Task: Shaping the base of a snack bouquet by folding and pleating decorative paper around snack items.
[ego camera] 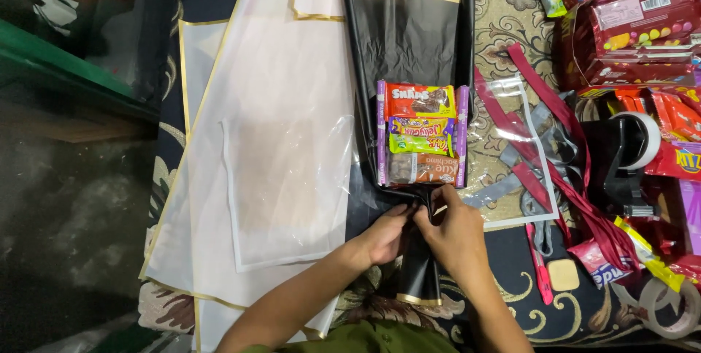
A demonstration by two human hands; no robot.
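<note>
Black wrapping sheet point(409, 39) lay spread on the patterned carpet point(504, 10), gathered to a narrow neck just below the stack of snack packets point(421, 134); pinched there by both hands, left hand point(385, 235) and right hand point(454, 230) touching, fingers closed tight on the bunched sheet; tail of the sheet point(419, 280) trailing toward the body. Flanked on the left by translucent white sheets with gold edges point(277, 134); on the right by red and grey ribbons point(540, 156), a tape dispenser point(621, 156) and boxes of sweets point(642, 24). Likely trouble, as judged: a slackened pinch, letting the gather spring open and the packets slide askew; a hard tug, creasing or tearing the thin sheet.
</note>
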